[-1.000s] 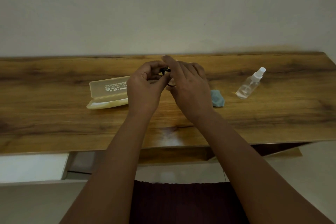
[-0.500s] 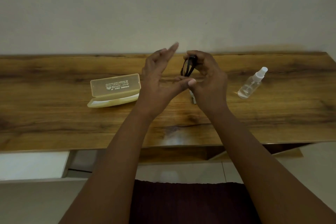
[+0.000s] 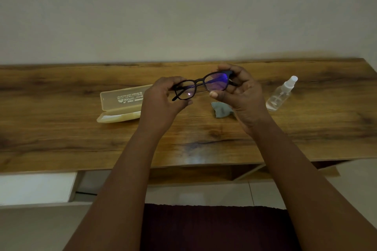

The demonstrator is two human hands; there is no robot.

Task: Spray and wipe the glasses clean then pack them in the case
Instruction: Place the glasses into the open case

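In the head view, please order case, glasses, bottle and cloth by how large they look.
1. case
2. glasses, held nearer the camera, so unsure against the case
3. bottle
4. cloth, partly hidden

A single wide-angle view, worn on the person's head, looks forward and down across the bench (image 3: 61, 138) toward the wall (image 3: 183, 16) behind it. It sits close, at arm's reach: both forearms run up from the bottom edge, and the bench's near edge crosses below mid-frame.
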